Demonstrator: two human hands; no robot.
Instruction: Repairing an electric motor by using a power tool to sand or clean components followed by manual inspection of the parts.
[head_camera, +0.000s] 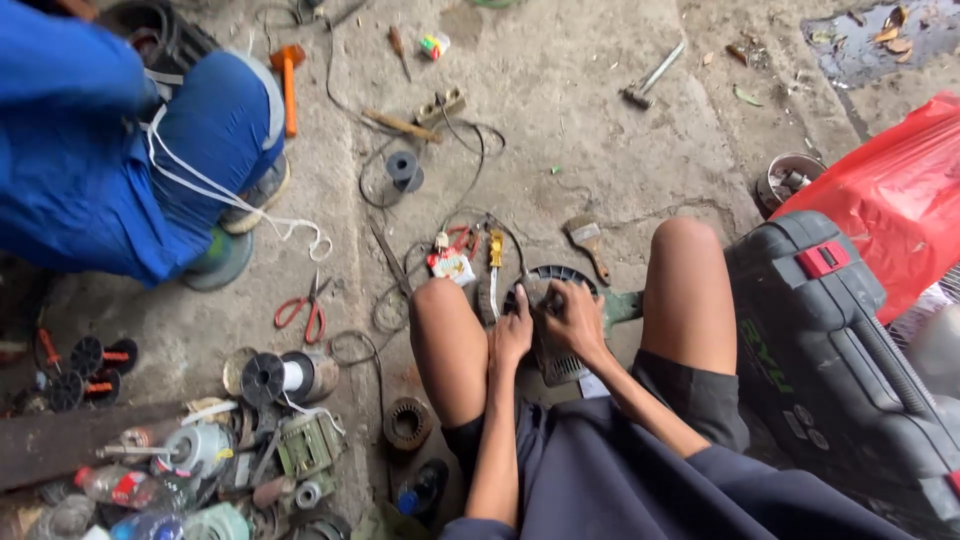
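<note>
Gripping the power tool (556, 345) between both hands (545, 325), knees either side

One head-worn camera looks steeply down, fairly close, over knees onto the concrete floor (560, 90).

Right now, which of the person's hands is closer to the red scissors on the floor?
The left hand. It rests on the power tool between the knees, on the side toward the red scissors. The right hand grips the tool just beyond it, farther from the scissors.
</note>
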